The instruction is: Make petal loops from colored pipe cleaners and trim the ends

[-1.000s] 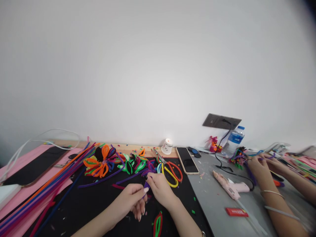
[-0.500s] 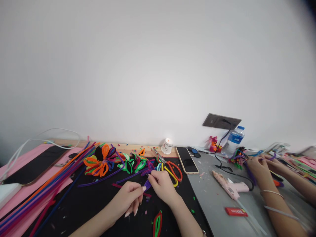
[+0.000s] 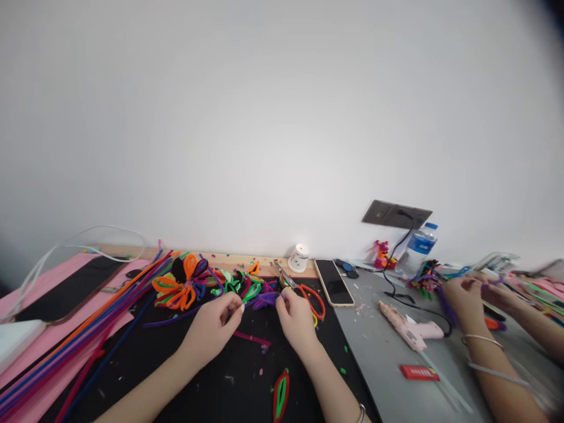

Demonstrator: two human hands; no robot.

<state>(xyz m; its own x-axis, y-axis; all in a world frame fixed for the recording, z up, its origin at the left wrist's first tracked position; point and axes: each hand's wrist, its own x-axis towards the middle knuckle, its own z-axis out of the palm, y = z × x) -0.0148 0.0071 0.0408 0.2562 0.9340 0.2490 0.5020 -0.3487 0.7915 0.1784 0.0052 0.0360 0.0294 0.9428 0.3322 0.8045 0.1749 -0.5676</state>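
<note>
My left hand point(image 3: 217, 324) is raised over the black mat point(image 3: 176, 358), its thumb and fingertips pinched together; anything between them is too small to make out. To its right, my right hand point(image 3: 296, 317) closes its fingertips on the end of a bent purple pipe cleaner piece point(image 3: 265, 301). Behind my hands lie green loops point(image 3: 229, 283) and an orange flower of bent pipe cleaners point(image 3: 187, 285). A magenta strip point(image 3: 252, 338) rests between my forearms, and a red and green loop point(image 3: 281, 395) is nearer the front.
Scissors point(image 3: 315, 301) lie behind my right hand, near a white cup point(image 3: 298, 258) and a phone point(image 3: 333, 283). Long pipe cleaners point(image 3: 88, 329) cover the left side. At right are a pink glue gun point(image 3: 409, 329), a bottle point(image 3: 418, 249) and another person's hands point(image 3: 467, 296).
My hands have moved apart, the left one leftward and up. The purple piece now shows between them, at my right fingertips. The red and green loop stays where it was.
</note>
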